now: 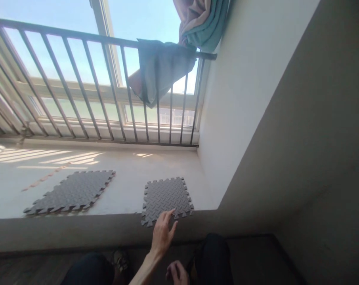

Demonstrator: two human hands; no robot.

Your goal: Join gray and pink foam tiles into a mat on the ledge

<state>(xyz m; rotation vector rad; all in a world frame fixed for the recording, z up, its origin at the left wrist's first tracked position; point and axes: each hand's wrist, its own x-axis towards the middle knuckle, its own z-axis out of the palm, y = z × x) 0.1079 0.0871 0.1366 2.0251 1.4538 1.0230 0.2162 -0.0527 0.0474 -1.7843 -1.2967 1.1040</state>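
A small grey foam mat tile [167, 196] with jigsaw edges and a raised tread pattern lies on the white window ledge, its near edge jutting past the ledge front. My left hand [162, 237] reaches up to that near edge, fingers stretched over it and touching, thumb apart to the right; it is open. Below, at the bottom of the view, my right hand [178, 273] is partly seen near my right knee. Its fingers are curled in, and nothing shows in them. A larger grey foam mat piece [75, 190] of the same kind lies on the ledge to the left.
A dark metal railing [108, 91] runs along the ledge before the window. A dark cloth or bag [164, 67] hangs on it, and a bundled curtain [205, 23] hangs above. A white wall [241, 79] bounds the right. Sunlight stripes cross the ledge [123, 170].
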